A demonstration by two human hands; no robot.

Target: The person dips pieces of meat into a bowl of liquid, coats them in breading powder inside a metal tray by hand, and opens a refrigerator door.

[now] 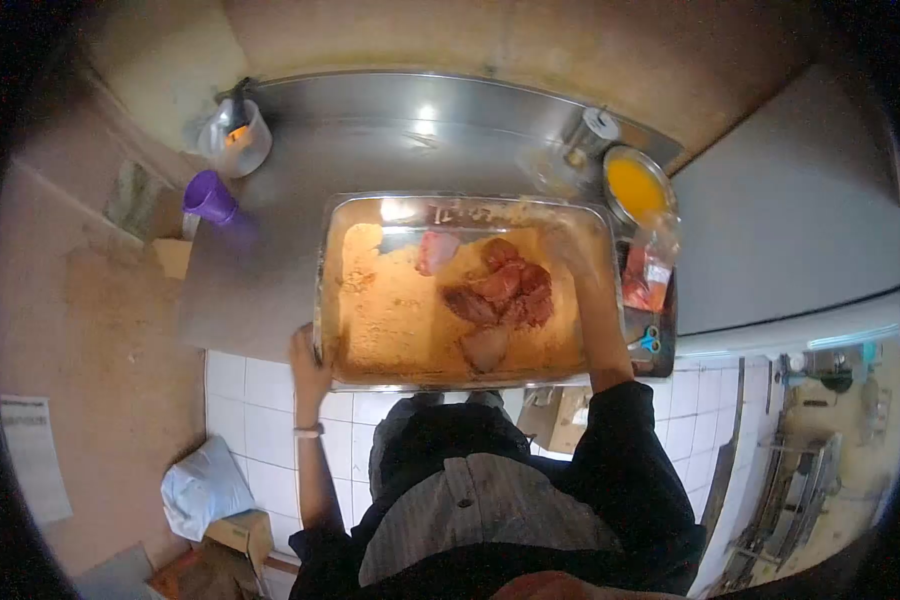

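Note:
A large metal tray (470, 383) holds a layer of orange-yellow powder (380, 325). Several dark red pieces of meat (505, 285) lie heaped right of its middle, with a paler pink piece (436, 252) near the back and another pale piece (485, 347) toward the front. At the tray's front left corner, my left hand (308, 355) is on the rim, its fingers partly hidden. My right hand (566, 245) is over the tray's right part, near the back; it is blurred, so its fingers cannot be made out.
Behind the tray at right stand a bowl of yellow-orange contents (636, 190) and a metal can (592, 132). Packaged red meat (648, 275) and blue scissors (651, 339) lie beside the tray. A purple cup (210, 197) and a clear container (253, 145) are at left.

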